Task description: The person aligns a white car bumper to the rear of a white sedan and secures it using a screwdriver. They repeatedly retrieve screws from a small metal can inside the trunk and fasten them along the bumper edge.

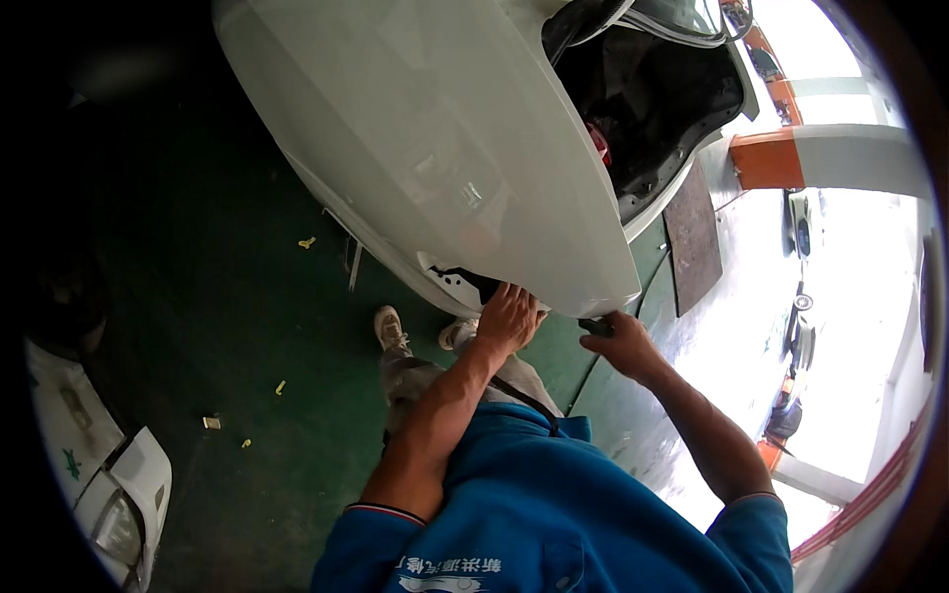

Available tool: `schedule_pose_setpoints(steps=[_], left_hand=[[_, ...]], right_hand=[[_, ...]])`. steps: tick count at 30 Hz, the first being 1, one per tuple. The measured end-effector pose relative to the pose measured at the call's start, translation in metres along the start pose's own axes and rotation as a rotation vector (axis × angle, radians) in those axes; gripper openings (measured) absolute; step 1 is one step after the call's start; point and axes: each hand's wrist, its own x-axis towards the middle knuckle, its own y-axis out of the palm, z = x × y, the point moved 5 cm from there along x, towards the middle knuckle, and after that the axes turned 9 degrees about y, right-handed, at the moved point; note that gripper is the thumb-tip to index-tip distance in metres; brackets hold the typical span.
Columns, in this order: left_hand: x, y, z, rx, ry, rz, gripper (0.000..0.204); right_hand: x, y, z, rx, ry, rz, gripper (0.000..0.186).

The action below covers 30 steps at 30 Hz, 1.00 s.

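Observation:
A large white car body panel (415, 148) fills the upper middle, its near edge just in front of me. My left hand (510, 318) is closed over that edge, fingertips at a dark cut-out (473, 281) in the panel. Farther right, my right hand (625, 346) grips a small dark object (595, 326) at the panel's right lower corner; its exact kind is hard to make out. The thumb lies along it, and the other fingers are partly hidden.
A dark open compartment (647, 109) of the car lies beyond the panel, with a red part (599, 144) at its side. Small yellow scraps (306, 242) dot the green floor. A brown board (694, 242) lies to the right. White car parts (148, 484) stand at lower left.

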Motion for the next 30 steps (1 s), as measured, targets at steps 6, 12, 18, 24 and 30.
schedule_pose_setpoints(steps=[6,12,18,24,30], left_hand=[[-0.003,-0.004,0.0,0.035,0.008,-0.042,0.062],[-0.002,-0.008,-0.002,-0.033,0.007,-0.031,0.051],[0.004,-0.014,-0.006,-0.143,-0.022,-0.037,0.045],[0.019,-0.014,-0.018,-0.042,-0.028,0.019,0.044],[0.048,0.003,-0.028,0.219,-0.38,0.195,0.039]], right_hand=[[-0.008,0.01,0.031,-0.571,-0.055,0.089,0.033],[-0.005,0.013,0.006,-0.217,0.006,-0.054,0.034],[-0.043,0.008,-0.046,0.115,0.022,-0.095,0.042],[-0.091,0.08,-0.209,0.756,0.439,-0.092,0.048],[-0.121,0.242,-0.371,1.003,0.725,-0.211,0.045]])
